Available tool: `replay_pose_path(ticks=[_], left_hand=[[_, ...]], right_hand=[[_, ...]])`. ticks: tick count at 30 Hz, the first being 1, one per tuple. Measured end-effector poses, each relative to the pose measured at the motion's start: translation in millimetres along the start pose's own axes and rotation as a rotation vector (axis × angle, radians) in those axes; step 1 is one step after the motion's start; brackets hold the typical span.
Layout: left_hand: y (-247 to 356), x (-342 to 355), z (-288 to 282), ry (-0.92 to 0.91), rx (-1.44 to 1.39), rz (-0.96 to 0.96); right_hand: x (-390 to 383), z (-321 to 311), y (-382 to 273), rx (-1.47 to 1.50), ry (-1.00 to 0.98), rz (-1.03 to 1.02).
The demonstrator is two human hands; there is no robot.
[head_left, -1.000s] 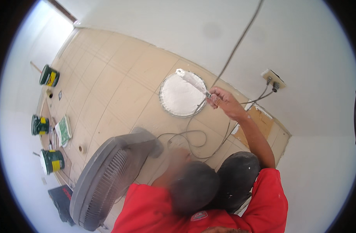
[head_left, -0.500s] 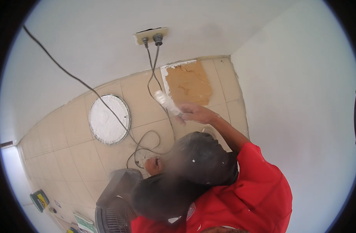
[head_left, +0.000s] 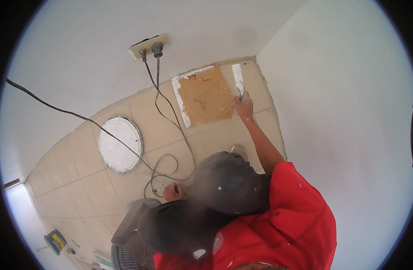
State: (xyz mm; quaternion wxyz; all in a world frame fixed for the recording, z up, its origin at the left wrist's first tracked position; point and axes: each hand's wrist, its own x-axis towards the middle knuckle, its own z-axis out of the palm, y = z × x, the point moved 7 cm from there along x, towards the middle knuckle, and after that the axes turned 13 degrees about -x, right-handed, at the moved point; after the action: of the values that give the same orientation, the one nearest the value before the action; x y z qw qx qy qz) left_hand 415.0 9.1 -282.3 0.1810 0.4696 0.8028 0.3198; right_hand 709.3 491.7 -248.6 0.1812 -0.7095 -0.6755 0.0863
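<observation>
My right hand (head_left: 243, 107) has moved out to the far corner, and it is closed around a putty knife (head_left: 238, 79) that lies over the brown board (head_left: 205, 95) on the tiled floor (head_left: 80, 157). My left hand (head_left: 172, 192) rests on the floor by the black cord (head_left: 161, 171); I cannot tell how open it is.
</observation>
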Motion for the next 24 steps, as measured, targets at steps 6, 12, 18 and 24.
replay_pose_path(ticks=[6,12,18,24], left_hand=[[-3,0,9,0.079,-0.036,0.081],[-12,-2,13,0.037,-0.034,0.083],[-6,0,11,0.057,0.002,0.068],[-1,-1,13,0.073,-0.018,0.122]], right_hand=[[19,19,43,-0.104,-0.030,0.125],[11,37,55,-0.121,-0.117,0.218],[14,45,66,0.028,-0.044,0.239],[24,53,72,0.088,-0.088,0.271]])
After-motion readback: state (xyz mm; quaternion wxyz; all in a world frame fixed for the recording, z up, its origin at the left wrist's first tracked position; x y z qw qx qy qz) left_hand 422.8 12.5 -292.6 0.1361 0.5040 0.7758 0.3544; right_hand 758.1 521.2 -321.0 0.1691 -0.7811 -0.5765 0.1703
